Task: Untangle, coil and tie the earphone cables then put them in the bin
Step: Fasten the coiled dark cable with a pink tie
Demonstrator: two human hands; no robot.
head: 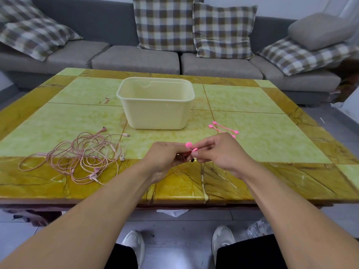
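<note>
Both hands meet above the bench's near edge: left hand grips a small dark-red cable coil, right hand pinches a pink tie. Wrapping snugly should prevent unravelling. Tangled pink earphones lie left; bin beyond.

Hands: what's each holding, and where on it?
Left hand grips a dark coiled cable bundle, mostly hidden. Right hand pinches the pink tie near its round end.

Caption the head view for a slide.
Both hands fasten a pink tie round a coiled cable; bin waits.
</note>
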